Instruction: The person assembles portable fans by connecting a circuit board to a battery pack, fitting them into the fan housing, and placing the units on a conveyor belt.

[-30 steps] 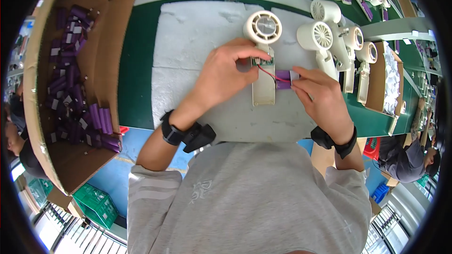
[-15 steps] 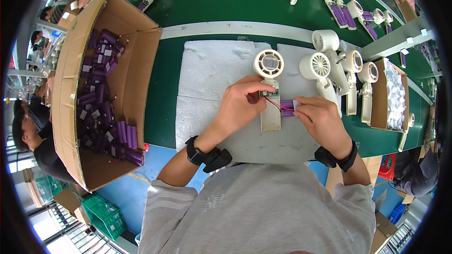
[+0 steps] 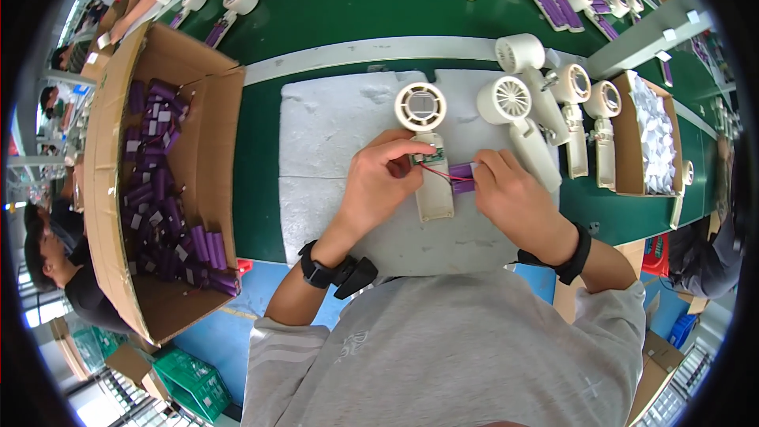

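Note:
A cream handheld fan body (image 3: 435,199) lies on the foam sheet in front of me, its round head (image 3: 420,107) pointing away and its handle open. At the top of the handle, my left hand (image 3: 381,178) pinches a small green circuit board (image 3: 429,156) between thumb and index finger. Red wires (image 3: 444,175) run from the board to a purple battery pack (image 3: 462,179) beside the handle. My right hand (image 3: 518,199) is closed on the right end of that pack, its fingertips partly hiding it.
A cardboard box (image 3: 111,190) of purple battery packs stands at my left. Several fan bodies (image 3: 534,154) lie to the right, next to a smaller box (image 3: 624,142) of white pieces. Beyond a pale rail (image 3: 364,49), more fans (image 3: 553,0) lie on the green surface. Other people work nearby.
The whole view has shifted, so the bench things sit further left in the picture. Both hands keep their grips, and the right fingers are bunched more closely over the battery pack's end.

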Demonstrator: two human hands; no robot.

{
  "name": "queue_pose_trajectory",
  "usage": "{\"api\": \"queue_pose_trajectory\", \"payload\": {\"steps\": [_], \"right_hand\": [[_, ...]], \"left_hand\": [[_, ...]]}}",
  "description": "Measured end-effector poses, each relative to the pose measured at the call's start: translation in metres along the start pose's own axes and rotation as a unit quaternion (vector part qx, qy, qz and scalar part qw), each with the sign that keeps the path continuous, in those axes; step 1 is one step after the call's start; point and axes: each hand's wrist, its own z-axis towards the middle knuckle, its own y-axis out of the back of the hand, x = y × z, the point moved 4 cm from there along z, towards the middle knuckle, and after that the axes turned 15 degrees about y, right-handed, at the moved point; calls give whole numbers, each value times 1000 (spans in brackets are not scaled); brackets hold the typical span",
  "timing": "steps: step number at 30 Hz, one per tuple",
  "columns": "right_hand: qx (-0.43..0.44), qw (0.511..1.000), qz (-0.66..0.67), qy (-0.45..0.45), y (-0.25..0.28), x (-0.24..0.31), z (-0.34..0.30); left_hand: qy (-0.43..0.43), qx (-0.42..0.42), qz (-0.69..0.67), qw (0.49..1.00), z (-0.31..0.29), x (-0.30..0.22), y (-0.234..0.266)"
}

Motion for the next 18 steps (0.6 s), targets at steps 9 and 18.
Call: {"api": "queue_pose_trajectory", "payload": {"steps": [9,18], "right_hand": [[-11,998,67,-14,12,-22,-10],[-193,946,13,-258,81,-106,-1]], "left_hand": [[11,3,1,1000,-3,4,5],[13,-13,24,1000,-6,4,4]]}}
